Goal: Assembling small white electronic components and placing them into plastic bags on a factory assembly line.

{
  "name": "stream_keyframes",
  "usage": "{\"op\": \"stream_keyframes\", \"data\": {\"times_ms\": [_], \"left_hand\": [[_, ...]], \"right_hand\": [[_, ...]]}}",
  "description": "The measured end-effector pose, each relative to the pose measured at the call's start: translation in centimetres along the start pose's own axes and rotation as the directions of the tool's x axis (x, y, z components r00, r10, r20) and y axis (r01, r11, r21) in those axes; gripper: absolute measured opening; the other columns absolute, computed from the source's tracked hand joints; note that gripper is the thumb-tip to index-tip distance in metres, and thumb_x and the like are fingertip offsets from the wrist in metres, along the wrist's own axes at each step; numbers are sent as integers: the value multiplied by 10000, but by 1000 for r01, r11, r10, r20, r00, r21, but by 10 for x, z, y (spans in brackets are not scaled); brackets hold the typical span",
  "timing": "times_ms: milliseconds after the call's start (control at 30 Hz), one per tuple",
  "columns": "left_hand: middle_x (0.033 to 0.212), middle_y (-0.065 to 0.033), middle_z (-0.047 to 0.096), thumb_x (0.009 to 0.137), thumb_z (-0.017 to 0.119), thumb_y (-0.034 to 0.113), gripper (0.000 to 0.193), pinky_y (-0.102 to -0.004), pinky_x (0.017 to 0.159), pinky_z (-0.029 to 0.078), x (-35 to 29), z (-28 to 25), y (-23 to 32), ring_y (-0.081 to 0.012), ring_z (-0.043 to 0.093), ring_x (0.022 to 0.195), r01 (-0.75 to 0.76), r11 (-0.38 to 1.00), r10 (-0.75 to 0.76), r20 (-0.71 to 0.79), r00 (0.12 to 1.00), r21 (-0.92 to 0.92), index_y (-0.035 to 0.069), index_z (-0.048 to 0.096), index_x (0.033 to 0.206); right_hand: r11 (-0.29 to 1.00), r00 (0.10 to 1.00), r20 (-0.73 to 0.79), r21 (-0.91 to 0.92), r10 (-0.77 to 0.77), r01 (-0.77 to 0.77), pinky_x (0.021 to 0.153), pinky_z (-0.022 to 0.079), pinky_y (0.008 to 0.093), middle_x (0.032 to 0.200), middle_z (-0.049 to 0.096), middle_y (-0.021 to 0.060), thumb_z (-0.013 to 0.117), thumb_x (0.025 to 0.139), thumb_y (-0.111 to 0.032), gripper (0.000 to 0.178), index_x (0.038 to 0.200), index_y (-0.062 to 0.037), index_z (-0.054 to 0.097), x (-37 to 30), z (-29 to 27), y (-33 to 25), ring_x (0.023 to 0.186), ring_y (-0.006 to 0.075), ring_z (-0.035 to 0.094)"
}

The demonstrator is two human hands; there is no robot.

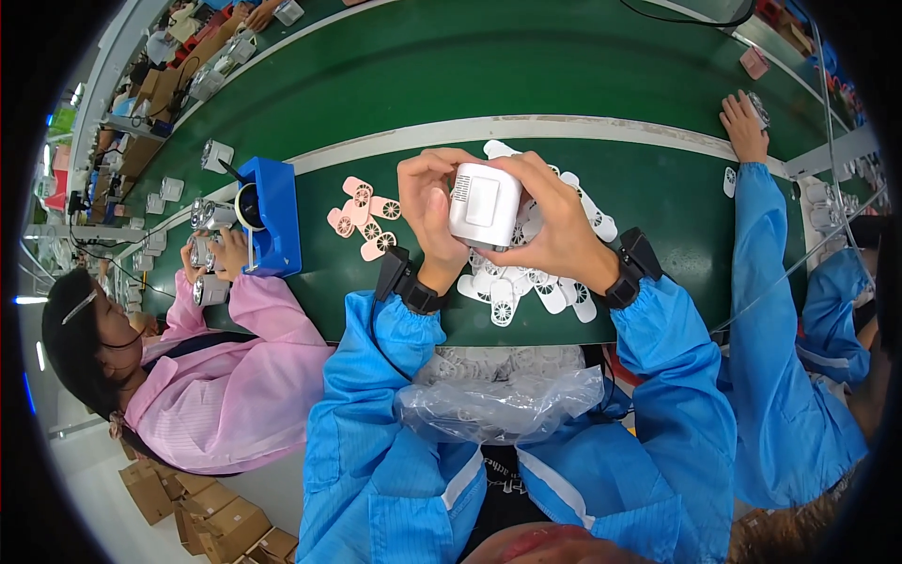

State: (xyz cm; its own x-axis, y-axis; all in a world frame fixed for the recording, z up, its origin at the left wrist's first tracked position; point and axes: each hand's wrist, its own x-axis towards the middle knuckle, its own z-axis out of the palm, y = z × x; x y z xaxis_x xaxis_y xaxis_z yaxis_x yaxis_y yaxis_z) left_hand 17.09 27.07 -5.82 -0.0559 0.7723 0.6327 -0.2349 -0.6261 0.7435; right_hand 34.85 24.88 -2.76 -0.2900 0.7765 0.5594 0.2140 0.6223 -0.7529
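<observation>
Between my two hands I hold a white box-shaped plastic housing [483, 208] with rounded edges, a raised rectangular panel and a row of small slots on the face toward me. My left hand [430, 211] grips its left side, the thumb lying along the edge. My right hand [561, 221] wraps the right side, fingers over the top and thumb beneath. Below and behind my hands lies a pile of flat white plastic parts [503, 308] with round spoked openings. To the left is a smaller group of matching pink parts [371, 228]. The housing's far side is hidden.
A plastic bag [498, 414] of white parts sits at my lap. A blue tape dispenser [274, 216] stands left, beside a co-worker in pink handling silvery-white units. A co-worker's hand [745, 127] reaches in at right. Past a pale rail [526, 127] runs a green belt [423, 70].
</observation>
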Motion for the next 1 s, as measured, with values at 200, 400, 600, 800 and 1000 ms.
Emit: {"op": "stream_keyframes", "data": {"times_ms": [200, 400, 600, 800, 1000], "left_hand": [[1128, -227, 660, 1042, 508, 394, 463, -367, 872, 494, -1, 3, -3, -241, 637, 966, -20, 998, 24, -75, 997, 53, -9, 463, 1267], [1123, -223, 658, 1037, 511, 402, 474, -359, 838, 483, 1, -3, -6, -234, 635, 968, -1, 999, 7, -118, 993, 48, -7, 458, 1270], [1128, -218, 650, 1031, 526, 402, 488, -355, 836, 480, -1, -3, -13, -232, 636, 975, -19, 1000, 18, -82, 996, -10, -9, 454, 1284], [1138, -218, 647, 1026, 540, 393, 496, -347, 871, 494, -3, -3, 3, -226, 630, 980, 61, 997, -65, -81, 995, -51, -24, 468, 1284], [1143, -204, 653, 1039, 552, 334, 437, -347, 895, 518, -5, -13, 18, -224, 640, 1003, 37, 998, -40, -71, 997, -45, -41, 519, 1260]], "right_hand": [[994, 993, 75, -61, 92, -88, 682, 586, 311, 1206, 672, 123, 1005, 617, -169, 907, 1414, -42, 590, -1, 1, 2, 835, 219, 702], [996, 999, -47, -87, -23, 19, 574, 542, 266, 1222, 654, 126, 1015, 613, -150, 917, 1411, -37, 578, -4, 9, 7, 751, 177, 678], [986, 987, 29, 44, 161, -162, 523, 508, 244, 1299, 608, 116, 1016, 607, -94, 912, 1402, -25, 574, -7, 3, 4, 690, 133, 655], [986, 989, 11, 68, 149, -149, 519, 498, 237, 1320, 600, 108, 1012, 612, -81, 915, 1409, -20, 568, -9, 14, -1, 657, 115, 638], [991, 991, 23, 39, 130, -131, 525, 511, 242, 1340, 623, 117, 1013, 613, -96, 915, 1411, -12, 572, -7, 20, -18, 638, 120, 642]]}}
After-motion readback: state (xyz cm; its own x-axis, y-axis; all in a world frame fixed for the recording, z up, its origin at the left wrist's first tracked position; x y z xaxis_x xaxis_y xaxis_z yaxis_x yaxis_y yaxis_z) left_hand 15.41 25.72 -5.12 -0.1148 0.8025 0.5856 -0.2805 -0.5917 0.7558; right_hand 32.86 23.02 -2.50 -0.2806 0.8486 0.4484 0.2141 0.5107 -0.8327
